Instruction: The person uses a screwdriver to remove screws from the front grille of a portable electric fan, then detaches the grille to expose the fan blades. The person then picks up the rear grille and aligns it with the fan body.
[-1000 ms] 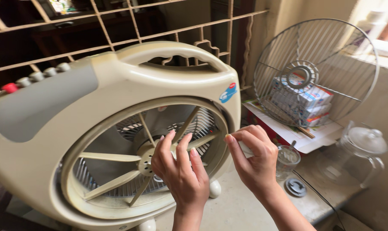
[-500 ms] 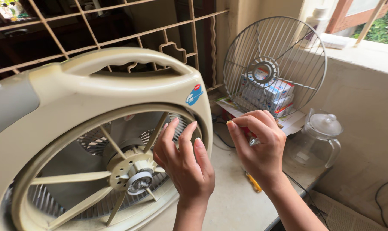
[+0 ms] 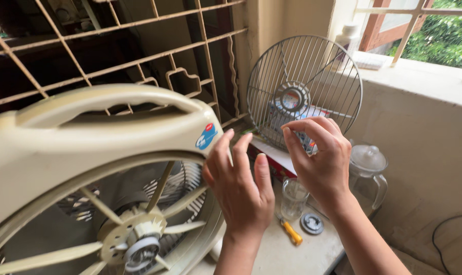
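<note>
A beige box fan (image 3: 113, 132) with a carry handle fills the left; its front guard is off, so the pale blades and hub (image 3: 136, 244) show. My left hand (image 3: 241, 188) is raised by the fan's right rim, fingers apart, with nothing in it. My right hand (image 3: 320, 163) hovers just right of it, fingers curled toward the thumb; whether they pinch something small is hidden. Behind my right hand a round wire fan guard (image 3: 305, 86) leans against the wall.
On the ledge below my hands stand a drinking glass (image 3: 294, 198), a yellow-handled screwdriver (image 3: 292, 232), a round grey cap (image 3: 311, 223) and a clear lidded jug (image 3: 368, 173). Metal window bars (image 3: 88, 61) are behind the fan. A black cable (image 3: 445, 229) lies lower right.
The view has swung right and the fan now sits lower left. Both hands have risen from the hub area to the fan's upper right rim.
</note>
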